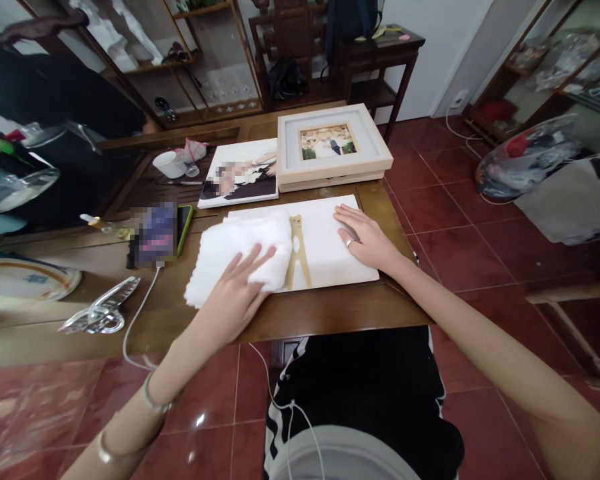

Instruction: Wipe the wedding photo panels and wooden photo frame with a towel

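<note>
My left hand lies with spread fingers on a folded white towel. The towel covers the left part of a white rectangular board near the table's front edge. Flat on the board's right half rests my right hand, fingers stretched out, a ring on one of them. Between the two hands, beside the towel's edge, a gold cat-shaped figure with long legs shows on the board. Whether it is printed or a loose piece, I cannot tell.
Behind the board are a pale wooden box frame with a photo and a photo panel. Further left are a phone on a white cable, a clear hair claw, a white cup and an oval dish.
</note>
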`<state>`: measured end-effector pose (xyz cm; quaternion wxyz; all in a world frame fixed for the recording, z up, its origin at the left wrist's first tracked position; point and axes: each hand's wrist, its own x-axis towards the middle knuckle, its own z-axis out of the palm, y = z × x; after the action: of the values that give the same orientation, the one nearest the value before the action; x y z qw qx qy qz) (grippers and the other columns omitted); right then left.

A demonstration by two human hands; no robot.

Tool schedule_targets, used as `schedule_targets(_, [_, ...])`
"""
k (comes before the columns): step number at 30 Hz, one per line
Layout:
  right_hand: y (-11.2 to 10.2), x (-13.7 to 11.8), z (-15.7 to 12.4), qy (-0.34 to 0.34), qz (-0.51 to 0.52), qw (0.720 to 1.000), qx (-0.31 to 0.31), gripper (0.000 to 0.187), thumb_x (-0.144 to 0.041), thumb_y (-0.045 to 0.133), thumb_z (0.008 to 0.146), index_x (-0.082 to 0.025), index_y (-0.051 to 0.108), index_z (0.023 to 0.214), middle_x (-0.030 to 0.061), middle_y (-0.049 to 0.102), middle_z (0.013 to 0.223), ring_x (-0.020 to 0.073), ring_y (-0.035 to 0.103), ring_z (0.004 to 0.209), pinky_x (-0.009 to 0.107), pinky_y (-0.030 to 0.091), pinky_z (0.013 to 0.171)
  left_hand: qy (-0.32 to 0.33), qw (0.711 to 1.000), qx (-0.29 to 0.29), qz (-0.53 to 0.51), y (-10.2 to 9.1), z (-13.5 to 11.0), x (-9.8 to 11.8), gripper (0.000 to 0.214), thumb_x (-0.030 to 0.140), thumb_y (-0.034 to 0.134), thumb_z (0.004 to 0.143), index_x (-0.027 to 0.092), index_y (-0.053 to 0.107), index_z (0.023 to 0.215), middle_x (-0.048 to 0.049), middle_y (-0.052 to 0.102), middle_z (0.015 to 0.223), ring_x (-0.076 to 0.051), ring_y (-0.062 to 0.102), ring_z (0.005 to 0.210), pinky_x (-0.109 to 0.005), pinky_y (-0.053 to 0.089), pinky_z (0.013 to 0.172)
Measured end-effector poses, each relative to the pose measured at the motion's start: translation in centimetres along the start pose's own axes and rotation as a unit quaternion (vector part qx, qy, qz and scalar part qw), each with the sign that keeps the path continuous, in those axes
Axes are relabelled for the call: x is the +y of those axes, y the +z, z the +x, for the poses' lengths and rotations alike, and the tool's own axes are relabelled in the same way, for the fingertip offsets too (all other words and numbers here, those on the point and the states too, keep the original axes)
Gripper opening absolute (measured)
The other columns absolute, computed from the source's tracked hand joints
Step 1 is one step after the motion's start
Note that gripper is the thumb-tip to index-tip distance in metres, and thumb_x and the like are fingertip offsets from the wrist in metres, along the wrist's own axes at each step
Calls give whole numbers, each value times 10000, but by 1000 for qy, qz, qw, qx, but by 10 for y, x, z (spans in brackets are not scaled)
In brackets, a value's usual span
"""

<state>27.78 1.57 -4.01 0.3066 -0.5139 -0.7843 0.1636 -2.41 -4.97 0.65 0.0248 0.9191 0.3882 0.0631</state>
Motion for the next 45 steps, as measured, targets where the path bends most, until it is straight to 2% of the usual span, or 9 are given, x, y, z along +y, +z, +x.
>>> schedule_targets(4, [0,-1,0,-3,7,1000,-1,429,-216,440,914,-149,598,1308,115,531,1449,256,414,1411,519,317,1184,19,1000,-5,-3,-7,-32,26,450,213,368,1007,152,603,627,-85,327,1570,-306,249,1471,-553,335,1165])
schedule_targets(8, [-1,-1,1,1,6,1000,-5,433,-218,444,916,-141,596,1313,126,530,1449,265,410,1413,518,313,1186,21,1000,-18,-9,-9,-35,24,453,226,349,1014,161,587,634,-78,332,1568,-284,240,1476,-539,324,1179])
schedule_targets(15, [-1,-2,1,-3,3,1000,-7,433,-213,439,916,-124,599,1308,137,531,1446,262,409,1413,505,306,1193,-39,998,-27,-29,0,14,-21,504,390,273,1027,146,667,830,-123,325,1565,-296,198,1487,-561,252,1197])
schedule_targets(20, [-1,-2,0,-4,10,1000,-1,430,-219,440,917,-130,603,1306,141,536,1440,269,415,1409,524,307,1189,-70,996,4,-60,8,57,-43,504,417,277,1019,114,664,908,-163,288,1576,-335,142,1493,-604,226,1176])
schedule_targets(23, [-1,-1,0,-7,14,1000,1,431,-224,446,917,-157,599,1313,123,540,1439,271,420,1406,543,309,1184,-75,995,11,-63,11,70,-33,477,375,286,1023,93,664,948,-177,257,1587,-362,128,1491,-639,239,1153])
schedule_targets(26, [-1,-1,-1,-9,19,1000,1,434,-220,453,913,-186,593,1322,103,539,1443,273,415,1409,558,307,1179,-53,997,2,-52,11,67,-8,435,342,324,1023,94,677,971,-168,251,1593,-381,136,1485,-678,221,1142])
schedule_targets(34, [0,-1,1,-8,0,1000,-3,427,-205,442,911,-114,602,1296,146,536,1439,268,418,1407,504,310,1187,30,999,-17,-38,2,8,52,413,203,396,1003,126,674,708,-103,256,1602,-362,138,1489,-657,262,1159])
schedule_targets(39, [1,1,1,-11,0,1000,4,422,-212,443,912,-122,605,1290,140,544,1433,262,426,1402,498,314,1186,49,997,-28,-54,-3,1,53,408,199,402,1001,132,665,696,-95,265,1599,-348,161,1487,-641,280,1162])
schedule_targets(45, [0,0,1,-7,13,1000,5,419,-207,457,905,-163,610,1293,122,547,1434,276,428,1400,538,313,1178,12,995,-60,-75,-5,44,25,410,321,327,1032,130,690,1016,-122,278,1590,-339,137,1492,-644,247,1162])
